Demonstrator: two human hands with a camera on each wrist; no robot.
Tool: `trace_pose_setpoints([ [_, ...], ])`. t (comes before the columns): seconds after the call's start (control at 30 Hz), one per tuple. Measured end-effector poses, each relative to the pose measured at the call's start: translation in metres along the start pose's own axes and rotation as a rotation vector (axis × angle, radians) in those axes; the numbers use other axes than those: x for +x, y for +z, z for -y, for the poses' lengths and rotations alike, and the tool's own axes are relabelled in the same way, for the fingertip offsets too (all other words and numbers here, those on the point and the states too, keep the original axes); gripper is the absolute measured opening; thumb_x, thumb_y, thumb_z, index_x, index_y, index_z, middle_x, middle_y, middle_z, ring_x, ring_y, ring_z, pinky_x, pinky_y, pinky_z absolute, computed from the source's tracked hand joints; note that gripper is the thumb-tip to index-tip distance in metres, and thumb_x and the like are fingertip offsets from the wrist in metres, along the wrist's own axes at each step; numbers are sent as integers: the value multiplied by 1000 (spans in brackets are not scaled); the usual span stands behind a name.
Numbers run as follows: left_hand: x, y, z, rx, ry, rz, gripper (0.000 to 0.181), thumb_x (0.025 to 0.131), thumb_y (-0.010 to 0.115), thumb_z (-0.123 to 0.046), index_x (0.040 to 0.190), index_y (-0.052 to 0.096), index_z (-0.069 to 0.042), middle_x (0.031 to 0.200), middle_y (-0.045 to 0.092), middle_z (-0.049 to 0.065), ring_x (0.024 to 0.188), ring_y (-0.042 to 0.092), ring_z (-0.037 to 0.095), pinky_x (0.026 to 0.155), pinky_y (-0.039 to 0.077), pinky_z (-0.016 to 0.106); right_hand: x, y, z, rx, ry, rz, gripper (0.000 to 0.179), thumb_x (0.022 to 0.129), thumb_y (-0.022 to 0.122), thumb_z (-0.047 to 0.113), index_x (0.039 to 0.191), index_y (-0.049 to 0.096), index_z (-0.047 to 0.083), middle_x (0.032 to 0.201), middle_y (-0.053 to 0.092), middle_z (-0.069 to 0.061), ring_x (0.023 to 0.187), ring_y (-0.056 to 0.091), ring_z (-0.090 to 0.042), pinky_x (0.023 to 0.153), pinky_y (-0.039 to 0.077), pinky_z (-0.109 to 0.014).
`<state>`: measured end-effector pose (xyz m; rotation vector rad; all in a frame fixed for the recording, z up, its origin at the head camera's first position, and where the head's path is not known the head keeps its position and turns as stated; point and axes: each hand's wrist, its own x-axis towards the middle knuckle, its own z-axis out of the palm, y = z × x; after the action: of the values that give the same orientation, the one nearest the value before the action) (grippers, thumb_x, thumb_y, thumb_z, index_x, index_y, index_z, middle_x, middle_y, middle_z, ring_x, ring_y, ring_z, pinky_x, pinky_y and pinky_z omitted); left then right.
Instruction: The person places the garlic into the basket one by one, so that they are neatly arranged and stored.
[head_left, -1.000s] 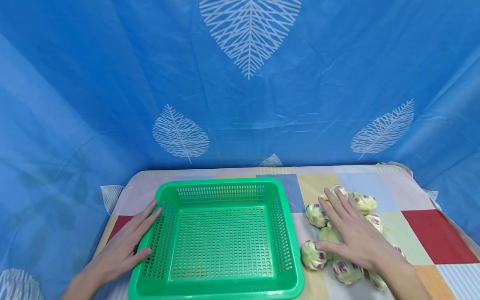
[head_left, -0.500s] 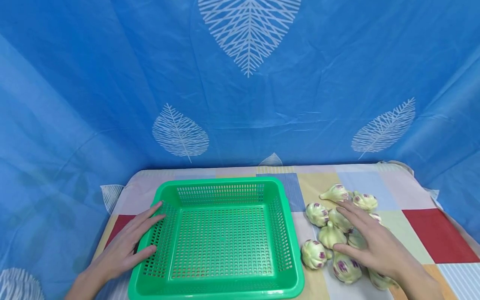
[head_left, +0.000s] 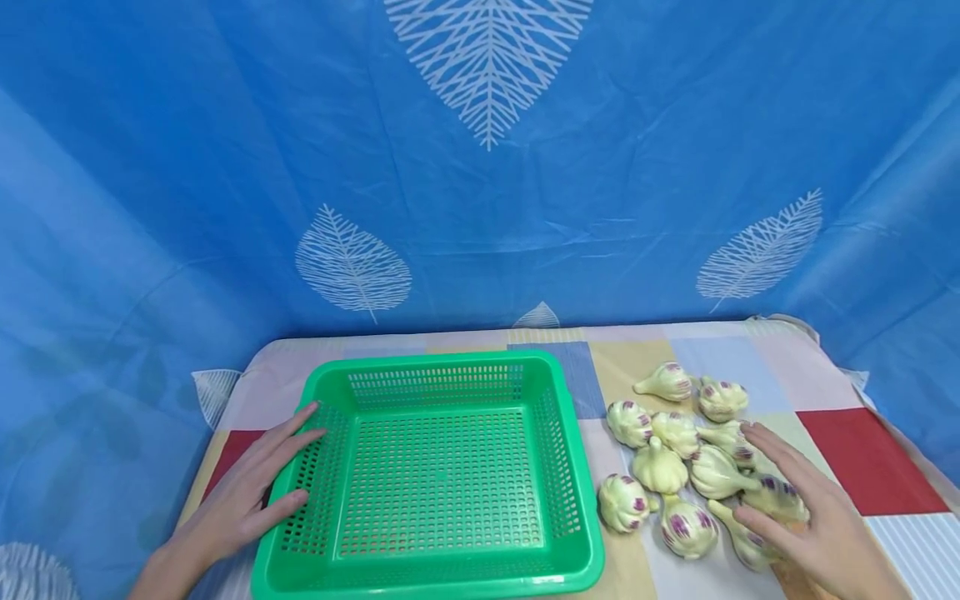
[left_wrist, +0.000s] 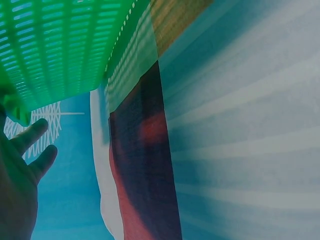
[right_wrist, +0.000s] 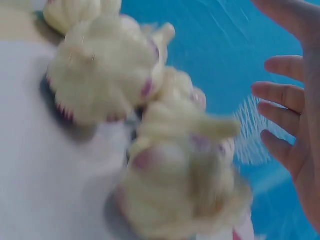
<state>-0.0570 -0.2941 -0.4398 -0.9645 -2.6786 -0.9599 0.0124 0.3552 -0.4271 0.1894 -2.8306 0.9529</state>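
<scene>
Cream, purple-streaked garlic bulbs (head_left: 659, 467) are lying mostly uncovered now on the patchwork-clothed bench (head_left: 630, 354), none taken up, as the relaxed right hand (head_left: 823, 521) is drawing aside, grasping nothing (the loose left hand (head_left: 243, 496) is flanking the rectangular green plastic basket (head_left: 431, 363)).

Green perforated basket (head_left: 427, 363), upright, purple-streaked garlic bulbs (head_left: 711, 472) clustered beside it

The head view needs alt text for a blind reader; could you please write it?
A person's left hand lies over the left rim of a green, rectangular, perforated plastic basket; the right hand is beside a cluster of whitish, purple-streaked garlic bulbs to the basket's right. Patchwork cloth lies beneath; blue leaf-printed fabric hangs behind.
</scene>
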Motion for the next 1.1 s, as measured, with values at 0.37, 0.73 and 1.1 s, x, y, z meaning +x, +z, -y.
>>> trace_pose_setpoints([
  [0.37, 1, -2, 1, 0, 23, -2, 72, 83, 73, -14, 150, 48, -8, 163, 27, 16, 149, 26, 18, 111, 14, 14, -41, 5, -35, 80, 120, -221, 78, 86, 79, 2, 154, 44, 18, 141, 44, 25, 125, 36, 18, 95, 27, 0],
  [0.73, 0, 0, 2, 1, 0, 11, 70, 84, 72, -14, 150, 48, -8, 163, 26, 15, 149, 25, 16, 111, 14, 14, -50, 14, -77, 383, 359, -130, 71, 100, 62, 8, 161, 25, 14, 138, 43, 25, 122, 39, 18, 91, 35, -2],
  [1.1, 1, -1, 2, 6, 28, 7, 71, 84, 72, -15, 150, 47, -7, 163, 28, 16, 148, 26, 17, 111, 14, 15, -52, 16, -89, 600, 498, -106, 77, 100, 63, 12, 160, 16, -1, 118, 49, 34, 103, 48, 26, 81, 42, -3],
])
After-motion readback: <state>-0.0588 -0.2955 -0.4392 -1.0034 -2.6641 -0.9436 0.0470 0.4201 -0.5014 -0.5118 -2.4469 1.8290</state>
